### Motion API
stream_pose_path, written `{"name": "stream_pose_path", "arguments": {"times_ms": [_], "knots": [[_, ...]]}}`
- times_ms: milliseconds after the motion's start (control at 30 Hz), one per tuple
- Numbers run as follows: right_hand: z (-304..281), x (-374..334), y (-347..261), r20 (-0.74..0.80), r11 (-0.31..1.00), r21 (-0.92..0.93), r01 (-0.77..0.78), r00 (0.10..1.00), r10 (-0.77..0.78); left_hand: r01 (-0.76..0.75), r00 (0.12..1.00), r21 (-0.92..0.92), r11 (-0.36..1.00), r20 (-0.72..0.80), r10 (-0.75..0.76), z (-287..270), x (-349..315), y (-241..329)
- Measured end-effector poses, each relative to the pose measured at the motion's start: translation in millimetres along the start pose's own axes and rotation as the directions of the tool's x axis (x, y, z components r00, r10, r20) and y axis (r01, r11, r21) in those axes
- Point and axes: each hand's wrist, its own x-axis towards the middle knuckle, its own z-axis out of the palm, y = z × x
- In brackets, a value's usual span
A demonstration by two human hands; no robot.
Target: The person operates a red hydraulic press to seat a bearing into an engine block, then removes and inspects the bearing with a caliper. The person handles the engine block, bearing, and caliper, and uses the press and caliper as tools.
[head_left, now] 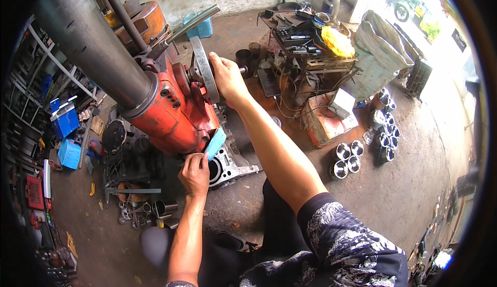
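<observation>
resting apart — right hand (228,78) against the grey wheel (204,67) on the red machine (178,115), left hand (194,175) curled at the blue piece (216,142) above the engine block (234,170), grips impossible to tell. could pinch left fingertips under the machine — if turning the wheel carelessly.

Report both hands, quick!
Left hand: fingers curled, apparently pinching the blue piece.
Right hand: against the wheel; can't tell if closed.

Tilted blue piece (216,143), grey handwheel (205,69)
</observation>
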Motion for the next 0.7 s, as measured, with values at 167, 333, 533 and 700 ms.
{"name": "stream_pose_path", "arguments": {"times_ms": [167,333,533,700], "knots": [[-2,-5,-6,-0.012,0.999,0.049,0.019,1.0,-0.018,0.006,1.0,0.0,1.0,-0.009,-0.006,2,-1,-2],[-22,-11,-15,-0.1,0.961,-0.27,0.053,0.992,-0.083,0.028,1.0,-0.019,0.999,0.002,-0.028,3,-1,-2],[-94,-5,-39,-0.279,0.974,-0.184,0.13,0.944,-0.178,-0.004,1.0,-0.013,1.0,-0.019,0.004,1,0,0],[-232,38,-56,-0.579,0.947,-0.308,0.092,0.771,-0.263,-0.009,1.0,-0.03,1.0,-0.021,0.008,0,0,1]]}}
